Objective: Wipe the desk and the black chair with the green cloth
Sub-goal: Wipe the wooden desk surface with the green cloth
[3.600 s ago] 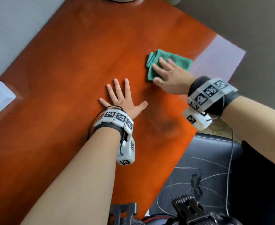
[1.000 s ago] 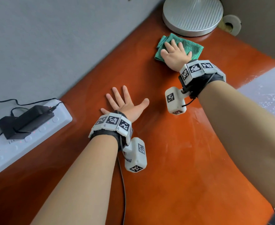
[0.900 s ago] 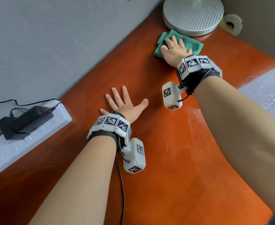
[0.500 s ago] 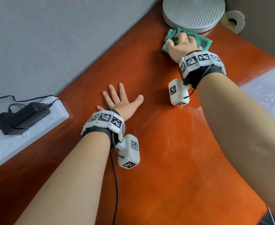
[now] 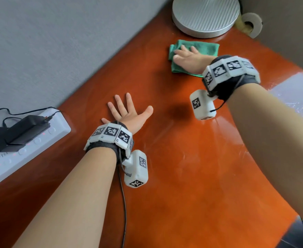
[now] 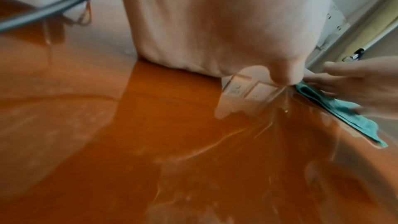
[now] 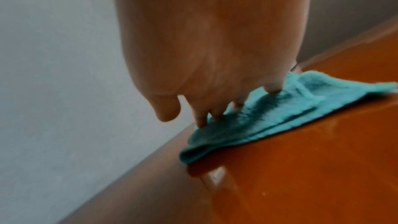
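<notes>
Right hand point(image 5: 190, 59) lies flat on the green cloth point(image 5: 203, 49), fingers straight and slightly spread, pressing it onto the desk point(image 5: 191, 176). Not curled round it, no pinch. The right wrist view confirms: fingertips point(image 7: 201, 122) down on the cloth, thumb off to the side and clear of the fabric.

Cloth is folded in layers and sits at the far part of the desk, close to the wall edge and just in front of the round grey lamp base point(image 5: 206, 15). Cannot tell whether cloth and base touch.

Left hand point(image 5: 129, 113) is palm down on bare desk, fingers fanned wide, thumb out to the side. It holds nothing and is well apart from the cloth.

The left wrist view shows the cloth edge point(image 6: 336, 108) under the right hand at far right of frame.

Desk surface is glossy orange-brown, with streaks visible near the middle.

White power strip point(image 5: 21, 149) is at the left edge of the desk, a black adapter point(image 5: 16, 133) plugged into it.

A corner of the black chair point(image 5: 301, 237) shows bottom right, off the desk edge, neither hand near it.
</notes>
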